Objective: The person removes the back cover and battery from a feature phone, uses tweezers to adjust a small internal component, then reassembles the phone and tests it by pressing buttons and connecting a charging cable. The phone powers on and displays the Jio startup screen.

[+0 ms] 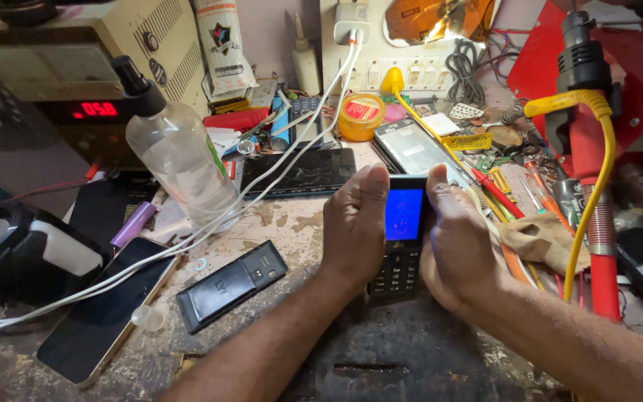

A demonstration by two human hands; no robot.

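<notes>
Your left hand [353, 223] and right hand [457, 246] are both curled shut around a small black keypad phone with a lit blue screen [403, 223], gripping its side edges at centre frame so the display faces you. It stands upright on the worn, scratched counter [299, 223], near a black battery cover [231, 284] at lower left and a clear plastic spray bottle [176, 152].

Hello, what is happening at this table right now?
A person holds a small keypad phone upright between both hands over a cluttered, worn workbench. The left hand and right hand press its sides; its screen glows blue. Beside them lie a black phone back cover, a smartphone under white cables, a clear spray bottle and screwdrivers.
</notes>
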